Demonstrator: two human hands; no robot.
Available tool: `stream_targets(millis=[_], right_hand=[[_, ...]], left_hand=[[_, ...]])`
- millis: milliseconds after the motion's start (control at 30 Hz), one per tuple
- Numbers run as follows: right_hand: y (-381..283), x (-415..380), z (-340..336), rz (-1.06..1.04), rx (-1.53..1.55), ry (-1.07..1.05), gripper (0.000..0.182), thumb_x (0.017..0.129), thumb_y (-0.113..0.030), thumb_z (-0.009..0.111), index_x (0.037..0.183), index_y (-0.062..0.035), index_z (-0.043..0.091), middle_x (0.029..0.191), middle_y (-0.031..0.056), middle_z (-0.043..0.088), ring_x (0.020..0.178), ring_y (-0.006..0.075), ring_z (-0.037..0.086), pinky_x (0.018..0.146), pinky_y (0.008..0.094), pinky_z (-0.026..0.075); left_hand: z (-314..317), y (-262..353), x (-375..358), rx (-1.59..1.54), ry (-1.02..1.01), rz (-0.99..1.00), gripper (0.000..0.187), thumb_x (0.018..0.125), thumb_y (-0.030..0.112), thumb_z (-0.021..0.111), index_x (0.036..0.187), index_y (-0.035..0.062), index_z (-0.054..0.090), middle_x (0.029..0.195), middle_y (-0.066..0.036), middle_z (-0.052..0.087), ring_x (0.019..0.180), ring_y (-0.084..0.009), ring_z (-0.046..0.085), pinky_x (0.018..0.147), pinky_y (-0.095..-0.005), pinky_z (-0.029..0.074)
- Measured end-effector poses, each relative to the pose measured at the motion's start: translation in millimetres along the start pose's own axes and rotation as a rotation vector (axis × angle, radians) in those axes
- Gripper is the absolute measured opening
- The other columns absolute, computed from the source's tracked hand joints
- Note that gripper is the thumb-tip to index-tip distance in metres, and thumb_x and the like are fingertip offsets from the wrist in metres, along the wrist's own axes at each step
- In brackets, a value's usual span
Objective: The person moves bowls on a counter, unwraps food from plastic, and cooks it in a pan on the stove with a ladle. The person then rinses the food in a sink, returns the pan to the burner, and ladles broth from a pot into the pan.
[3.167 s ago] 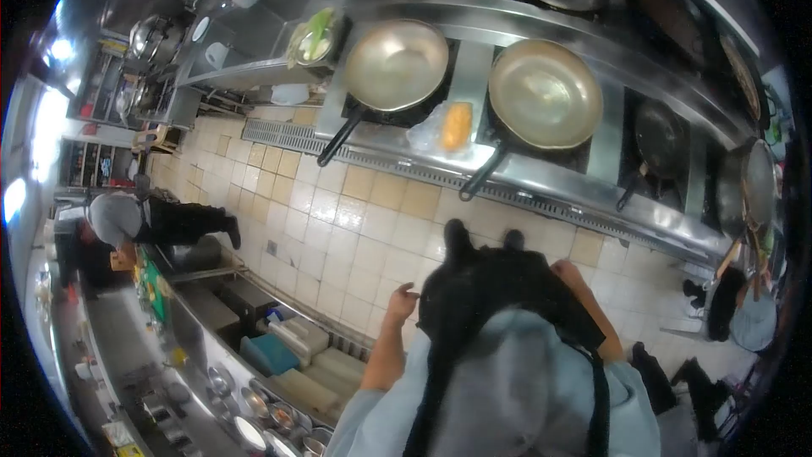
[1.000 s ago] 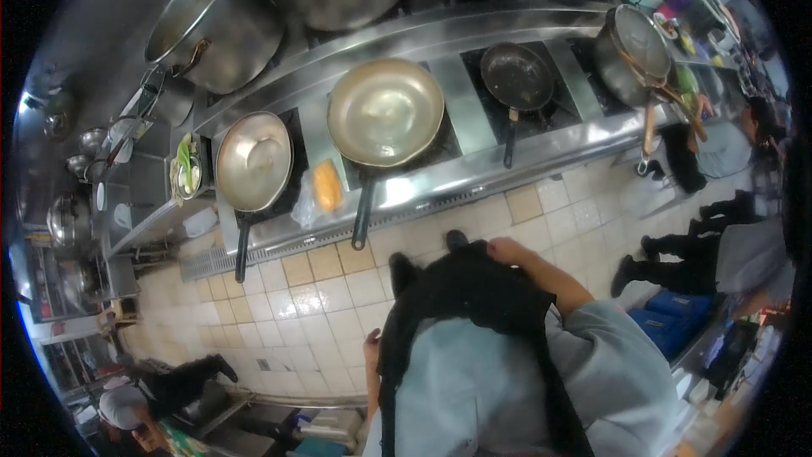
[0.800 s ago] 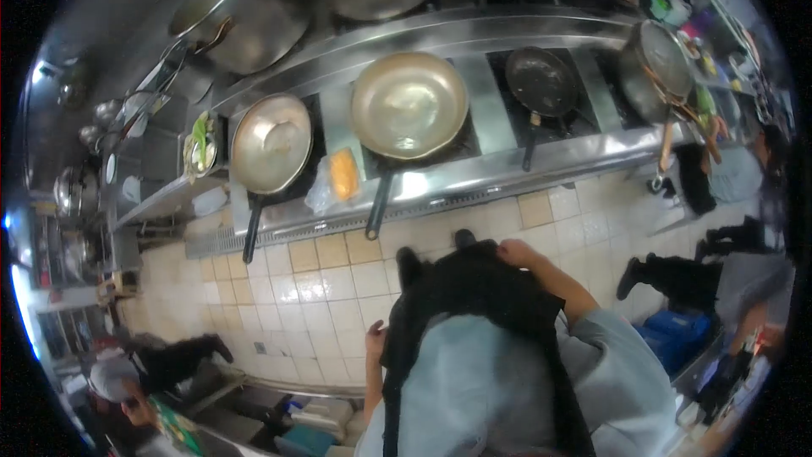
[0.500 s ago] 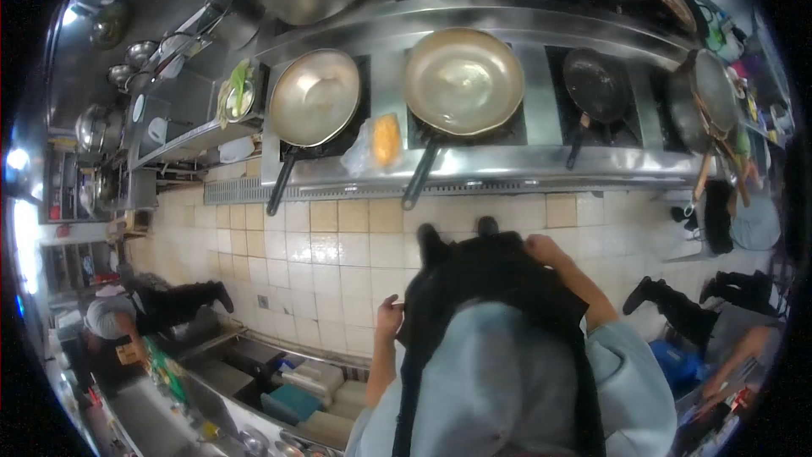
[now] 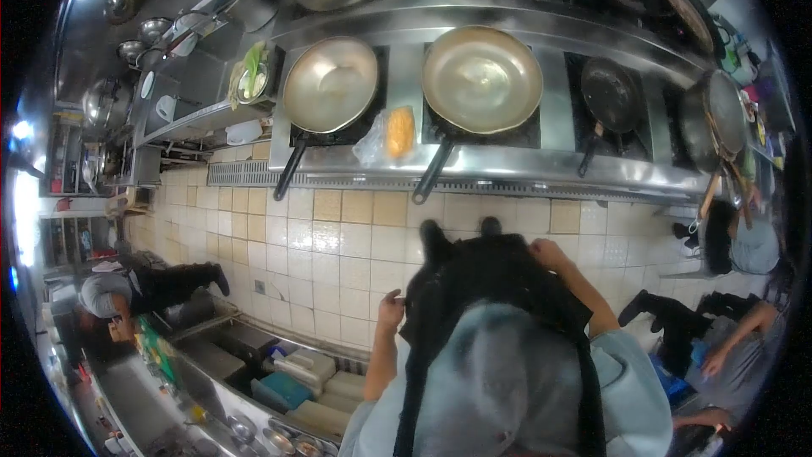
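Observation:
My left hand (image 5: 390, 311) hangs low beside the black apron (image 5: 491, 275), its fingers partly bent and apart, with nothing seen in it. On the other side, my right hand (image 5: 548, 254) rests against the apron's edge with its fingers curled; whatever it may grip is hidden. Ahead, a wide pan (image 5: 482, 78) and a second pan (image 5: 330, 85) sit on the stove, handles pointing toward me. Between those handles lies an orange-yellow block (image 5: 399, 132) beside a crumpled clear plastic bag (image 5: 370, 145). Both hands are apart from the pans.
A small dark pan (image 5: 609, 95) stands farther right on the stove (image 5: 338, 160). A plate with green leaves (image 5: 251, 76) is at the left. Behind me runs a counter with containers (image 5: 296, 372). Co-workers are at the left (image 5: 110, 292) and right (image 5: 744, 338).
The view has shifted, so the stove and pans appear slightly farther right. My hands keep nearly the same pose. At the right, a co-worker's arms have moved.

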State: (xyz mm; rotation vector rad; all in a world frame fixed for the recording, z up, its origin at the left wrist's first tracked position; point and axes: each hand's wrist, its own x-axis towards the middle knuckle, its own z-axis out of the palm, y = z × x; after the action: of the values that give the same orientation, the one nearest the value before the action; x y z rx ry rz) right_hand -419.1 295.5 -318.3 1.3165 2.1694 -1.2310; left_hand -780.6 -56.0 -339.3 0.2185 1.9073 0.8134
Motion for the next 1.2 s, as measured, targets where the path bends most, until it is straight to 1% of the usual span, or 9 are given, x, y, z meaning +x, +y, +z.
stream_targets(millis=[67, 133, 267, 433, 467, 500, 600, 700, 1200], right_hand=[[-0.8, 0.5, -0.2, -0.011, -0.002, -0.004, 0.033, 0.091, -0.026, 0.051, 0.099, 0.0032, 0.064, 0.098, 0.0259, 0.065, 0.095, 0.0425, 0.061, 0.083, 0.049, 0.048], [-2.5, -1.7, -1.1, 0.005, 0.001, -0.004, 0.032, 0.09, -0.026, 0.052, 0.098, 0.0024, 0.065, 0.098, 0.0258, 0.065, 0.095, 0.0422, 0.062, 0.083, 0.049, 0.048], [2.8, -0.5, 2.2, -0.006, -0.009, 0.001, 0.032, 0.089, -0.026, 0.053, 0.097, 0.0023, 0.066, 0.098, 0.026, 0.065, 0.095, 0.042, 0.062, 0.084, 0.0488, 0.049], [-4.6, -10.0, -6.6, 0.031, 0.06, 0.012, 0.032, 0.088, -0.026, 0.054, 0.096, 0.0031, 0.066, 0.096, 0.026, 0.066, 0.094, 0.0408, 0.063, 0.083, 0.0469, 0.049], [-2.1, -10.0, -4.5, 0.03, 0.06, 0.014, 0.032, 0.088, -0.026, 0.054, 0.096, 0.0031, 0.066, 0.096, 0.026, 0.066, 0.094, 0.0408, 0.063, 0.083, 0.0469, 0.049], [1.4, -10.0, -2.2, 0.04, 0.065, 0.042, 0.03, 0.087, -0.025, 0.055, 0.095, 0.0021, 0.067, 0.094, 0.0246, 0.066, 0.092, 0.04, 0.064, 0.082, 0.0465, 0.049], [17.5, -13.3, 7.9, 0.037, 0.088, 0.093, 0.029, 0.086, -0.024, 0.058, 0.093, 0.0013, 0.069, 0.092, 0.0233, 0.067, 0.09, 0.039, 0.064, 0.081, 0.0457, 0.05], [11.6, -24.3, 7.0, 0.081, 0.114, 0.093, 0.031, 0.086, -0.026, 0.057, 0.095, 0.0021, 0.067, 0.094, 0.0238, 0.067, 0.091, 0.039, 0.064, 0.081, 0.0448, 0.05], [6.8, -39.6, 13.6, 0.14, 0.155, 0.087, 0.027, 0.09, -0.023, 0.057, 0.099, 0.0014, 0.065, 0.097, 0.022, 0.068, 0.094, 0.0381, 0.065, 0.083, 0.0437, 0.051]], left_hand=[[2.9, 27.2, 0.3, 0.001, -0.005, 0.0, 0.039, 0.091, 0.012, 0.055, 0.127, -0.0047, 0.053, 0.102, -0.015, 0.067, 0.091, -0.0183, 0.062, 0.077, -0.0301, 0.051], [10.1, 92.7, -4.9, -0.277, 0.115, -0.021, 0.043, 0.096, 0.025, 0.055, 0.128, -0.0034, 0.053, 0.108, -0.016, 0.066, 0.099, -0.0208, 0.062, 0.08, -0.0325, 0.051], [21.8, 221.8, -3.4, -0.251, 0.188, 0.354, 0.047, 0.098, 0.037, 0.053, 0.126, -0.0004, 0.055, 0.105, -0.01, 0.065, 0.094, -0.0175, 0.063, 0.077, -0.0303, 0.052], [48.8, 332.4, -4.0, 0.12, 0.179, 0.681, 0.051, 0.096, 0.039, 0.056, 0.129, -0.0001, 0.052, 0.1, -0.015, 0.066, 0.09, -0.0242, 0.066, 0.075, -0.0325, 0.052], [53.6, 347.4, -5.4, 0.369, 0.202, 0.726, 0.054, 0.094, 0.041, 0.057, 0.127, -0.0004, 0.051, 0.096, -0.019, 0.067, 0.087, -0.0299, 0.067, 0.074, -0.0374, 0.053], [58.4, 357.4, -3.3, 0.619, 0.223, 0.765, 0.056, 0.092, 0.044, 0.057, 0.126, -0.0006, 0.051, 0.092, -0.022, 0.067, 0.085, -0.0357, 0.067, 0.073, -0.0423, 0.053], [74.1, 370.9, 8.8, 0.769, 0.134, 0.641, 0.053, 0.09, 0.045, 0.057, 0.115, -0.0018, 0.052, 0.086, -0.026, 0.066, 0.082, -0.0437, 0.065, 0.073, -0.0497, 0.052], [89.8, 367.9, 18.0, 0.774, 0.082, 0.57, 0.046, 0.092, 0.042, 0.056, 0.103, -0.0023, 0.053, 0.085, -0.027, 0.066, 0.082, -0.0451, 0.064, 0.073, -0.0525, 0.051], [89.1, 368.9, 16.1, 0.783, 0.03, 0.535, 0.039, 0.089, 0.033, 0.058, 0.105, -0.0025, 0.052, 0.087, -0.026, 0.066, 0.084, -0.0438, 0.064, 0.076, -0.0513, 0.051]])
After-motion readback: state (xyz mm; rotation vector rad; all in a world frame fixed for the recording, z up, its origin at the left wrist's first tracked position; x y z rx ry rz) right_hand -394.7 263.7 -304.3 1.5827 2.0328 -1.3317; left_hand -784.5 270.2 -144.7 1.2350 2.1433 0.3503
